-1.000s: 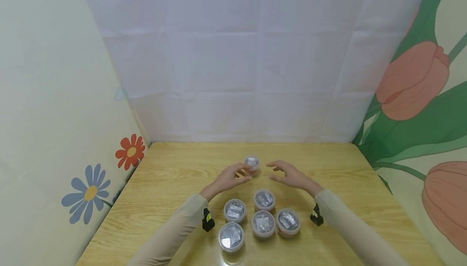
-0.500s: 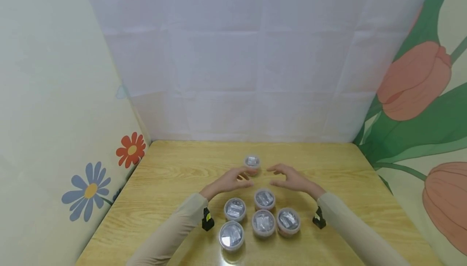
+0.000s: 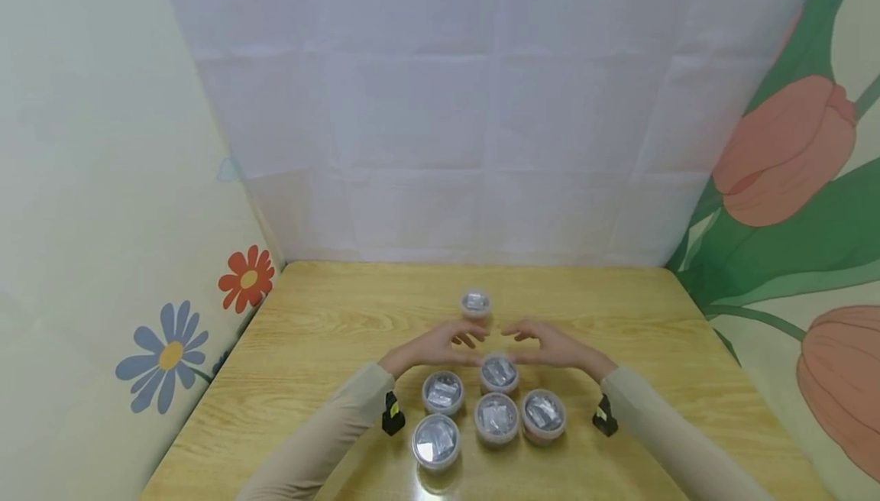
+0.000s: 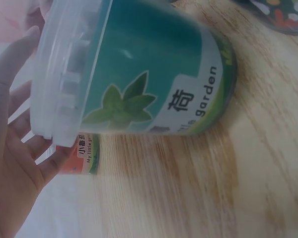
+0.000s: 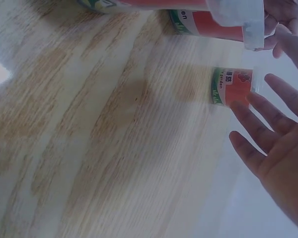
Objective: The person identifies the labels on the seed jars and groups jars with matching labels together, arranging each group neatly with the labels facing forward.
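Note:
Clear-lidded plastic tubs, each with a silvery packet under its lid, stand on the table. My left hand (image 3: 440,344) and right hand (image 3: 553,344) face each other across the rear tub (image 3: 499,373) of the near group. Both thumbs come close to its lid; whether they touch it I cannot tell. The fingers are relaxed and gently bent, with a gap between the two hands. Beyond the fingertips stands a lone tub (image 3: 475,304). In the left wrist view, a green-labelled tub (image 4: 139,74) hides part of the hand. Red-labelled tubs show in the right wrist view, including one (image 5: 233,87) past the spread fingers.
Nearer me stand several more tubs: a left one (image 3: 443,392), a front-left one (image 3: 436,442), a middle one (image 3: 497,418) and a right one (image 3: 543,415). The wooden table (image 3: 330,310) meets a white sheet (image 3: 412,142) behind. Flowered walls flank both sides.
Both hands have drawn back slightly toward me, from beside the lone tub to the near group's rear tub. The tubs have not visibly moved.

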`<state>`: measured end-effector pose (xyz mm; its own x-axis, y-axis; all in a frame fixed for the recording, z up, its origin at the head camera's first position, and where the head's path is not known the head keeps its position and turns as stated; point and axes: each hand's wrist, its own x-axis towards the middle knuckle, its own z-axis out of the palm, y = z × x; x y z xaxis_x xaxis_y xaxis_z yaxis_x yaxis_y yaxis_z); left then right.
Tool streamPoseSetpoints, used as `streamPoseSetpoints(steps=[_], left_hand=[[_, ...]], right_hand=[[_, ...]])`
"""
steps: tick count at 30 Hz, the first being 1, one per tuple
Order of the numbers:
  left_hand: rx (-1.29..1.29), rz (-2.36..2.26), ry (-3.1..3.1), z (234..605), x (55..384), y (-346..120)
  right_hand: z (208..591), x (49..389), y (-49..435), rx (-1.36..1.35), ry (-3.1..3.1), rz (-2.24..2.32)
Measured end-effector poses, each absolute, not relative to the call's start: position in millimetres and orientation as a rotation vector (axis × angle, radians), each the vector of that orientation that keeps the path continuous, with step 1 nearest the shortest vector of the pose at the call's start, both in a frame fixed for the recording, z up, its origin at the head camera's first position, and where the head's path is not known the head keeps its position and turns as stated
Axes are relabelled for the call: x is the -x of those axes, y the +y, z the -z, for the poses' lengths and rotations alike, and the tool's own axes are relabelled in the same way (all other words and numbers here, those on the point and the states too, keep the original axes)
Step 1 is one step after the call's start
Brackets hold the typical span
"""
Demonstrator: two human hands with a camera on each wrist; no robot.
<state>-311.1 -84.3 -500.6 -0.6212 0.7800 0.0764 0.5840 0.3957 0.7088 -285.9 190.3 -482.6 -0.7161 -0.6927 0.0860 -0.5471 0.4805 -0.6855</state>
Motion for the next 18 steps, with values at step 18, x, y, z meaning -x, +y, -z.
streamPoseSetpoints(steps=[18], left_hand=[[-1.19,-0.945,2.33,496.2,298.7,-81.2]], right_hand=[[484.3,276.3,193.3,0.967,2.397,0.97]])
